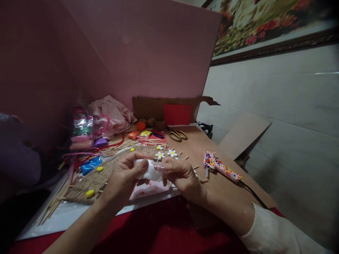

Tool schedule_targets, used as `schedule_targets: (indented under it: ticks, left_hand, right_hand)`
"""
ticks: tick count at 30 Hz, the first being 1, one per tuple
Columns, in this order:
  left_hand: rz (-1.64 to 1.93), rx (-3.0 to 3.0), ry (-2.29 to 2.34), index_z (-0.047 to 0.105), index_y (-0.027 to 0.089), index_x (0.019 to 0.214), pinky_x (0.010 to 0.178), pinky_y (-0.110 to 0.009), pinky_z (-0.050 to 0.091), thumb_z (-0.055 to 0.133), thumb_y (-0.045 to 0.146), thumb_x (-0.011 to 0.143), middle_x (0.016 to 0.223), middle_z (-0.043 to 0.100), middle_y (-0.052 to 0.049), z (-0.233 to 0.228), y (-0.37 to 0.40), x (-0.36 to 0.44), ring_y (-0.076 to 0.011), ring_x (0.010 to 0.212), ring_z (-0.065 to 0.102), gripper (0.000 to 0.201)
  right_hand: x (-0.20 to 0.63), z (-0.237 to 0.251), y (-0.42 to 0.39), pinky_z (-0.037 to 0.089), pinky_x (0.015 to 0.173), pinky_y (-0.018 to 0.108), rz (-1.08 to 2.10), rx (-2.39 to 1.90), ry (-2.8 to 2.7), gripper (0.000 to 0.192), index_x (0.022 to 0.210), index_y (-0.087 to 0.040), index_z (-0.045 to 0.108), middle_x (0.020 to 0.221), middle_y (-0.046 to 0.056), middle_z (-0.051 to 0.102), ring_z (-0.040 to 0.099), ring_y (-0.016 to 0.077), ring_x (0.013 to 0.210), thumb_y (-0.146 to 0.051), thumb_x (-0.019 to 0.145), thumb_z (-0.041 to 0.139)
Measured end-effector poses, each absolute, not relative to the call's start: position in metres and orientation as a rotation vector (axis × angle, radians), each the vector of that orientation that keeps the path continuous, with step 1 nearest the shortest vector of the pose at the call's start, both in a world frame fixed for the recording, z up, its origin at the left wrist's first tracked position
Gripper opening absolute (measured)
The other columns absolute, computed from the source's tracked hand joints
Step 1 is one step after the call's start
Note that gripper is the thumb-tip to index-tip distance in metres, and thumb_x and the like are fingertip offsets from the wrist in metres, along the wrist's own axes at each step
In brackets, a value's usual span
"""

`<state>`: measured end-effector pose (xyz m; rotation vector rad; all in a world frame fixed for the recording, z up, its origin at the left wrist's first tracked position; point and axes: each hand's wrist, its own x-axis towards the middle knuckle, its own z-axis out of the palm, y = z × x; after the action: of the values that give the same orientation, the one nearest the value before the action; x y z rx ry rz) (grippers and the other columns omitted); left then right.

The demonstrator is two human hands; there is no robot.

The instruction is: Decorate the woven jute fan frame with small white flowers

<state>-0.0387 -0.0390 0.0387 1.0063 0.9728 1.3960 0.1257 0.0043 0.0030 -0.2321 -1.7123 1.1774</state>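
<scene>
clay lump [150, 171], white and soft-looking, sits above the woven mat [100, 176], pinched between the closed fingers of left hand [124, 178] and right hand [180, 174]; probably light, easily dented, best gripped gently at the edges.

This looks like a home craft corner: a framed floral picture [265, 24] hangs on the wall, and below it a cardboard-covered table [212, 148] carries a patterned glue gun [221, 168], scissors [178, 135], thin wooden sticks [116, 148] and small clay flowers [166, 153].
</scene>
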Motion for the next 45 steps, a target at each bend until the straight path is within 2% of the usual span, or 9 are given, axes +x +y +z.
schedule_targets:
  ticks: [9,15,23,28,31,39,45]
  left_hand:
    - [1.434,0.945,0.982,0.065,0.017,0.076,0.043,-0.019,0.049,0.081,0.033,0.059,0.059,0.062,0.002,0.0372,-0.0379,-0.037,-0.0106,0.05,0.059,0.028]
    - [1.438,0.946,0.973,0.064,0.017,0.075,0.043,-0.018,0.048,0.08,0.032,0.06,0.062,0.064,0.001,0.0383,-0.0389,-0.0366,-0.0101,0.051,0.059,0.027]
    - [1.367,0.951,0.941,0.064,0.017,0.075,0.042,-0.019,0.048,0.079,0.032,0.061,0.059,0.062,0.002,0.0394,-0.0414,-0.0373,-0.0105,0.048,0.058,0.025]
    - [1.42,0.93,0.954,0.064,0.017,0.074,0.04,-0.019,0.047,0.08,0.031,0.059,0.055,0.06,0.003,0.0376,-0.0392,-0.0365,-0.0094,0.045,0.056,0.026]
    - [1.429,0.922,0.95,0.064,0.017,0.074,0.04,-0.017,0.047,0.079,0.03,0.06,0.056,0.06,0.003,0.0368,-0.0379,-0.0371,-0.0086,0.046,0.056,0.025]
    - [1.357,0.956,0.951,0.063,0.017,0.075,0.04,-0.016,0.045,0.077,0.032,0.064,0.059,0.061,0.002,0.0381,-0.0403,-0.0396,-0.0085,0.047,0.056,0.023]
    - [1.36,0.956,0.986,0.065,0.017,0.076,0.039,-0.017,0.045,0.077,0.03,0.064,0.057,0.061,0.002,0.0354,-0.04,-0.0401,-0.009,0.044,0.056,0.021]
  right_hand:
    - [0.1251,0.0034,0.0047,0.042,0.05,0.02,1.17,-0.285,-1.657,0.025,0.089,-0.028,0.074,0.069,-0.002,0.052,0.051,0.0062,0.055,-0.011,0.081,0.057]
    - [0.1243,0.0059,0.002,0.044,0.051,0.022,1.195,-0.309,-1.668,0.023,0.098,-0.027,0.073,0.067,-0.001,0.052,0.051,0.0072,0.055,-0.019,0.085,0.056]
    - [0.1265,0.0065,0.0049,0.042,0.045,0.019,1.331,-0.168,-1.641,0.02,0.091,-0.031,0.074,0.07,-0.001,0.051,0.05,0.0068,0.055,-0.02,0.082,0.06]
    - [0.1268,0.0056,0.004,0.045,0.049,0.019,1.248,-0.191,-1.647,0.021,0.086,-0.029,0.075,0.071,0.0,0.053,0.052,0.007,0.057,-0.017,0.082,0.058]
    - [0.1258,0.0055,0.001,0.044,0.048,0.021,1.215,-0.262,-1.602,0.019,0.09,-0.026,0.074,0.071,-0.001,0.054,0.051,0.0072,0.055,-0.018,0.082,0.058]
    - [0.1272,0.0092,0.0002,0.042,0.051,0.021,1.194,-0.259,-1.782,0.027,0.102,-0.029,0.071,0.068,-0.002,0.047,0.046,0.0077,0.056,-0.017,0.086,0.052]
    - [0.1283,0.0042,0.0082,0.039,0.05,0.019,1.207,-0.224,-1.817,0.031,0.093,-0.03,0.074,0.07,-0.002,0.048,0.046,0.0063,0.057,-0.009,0.082,0.054]
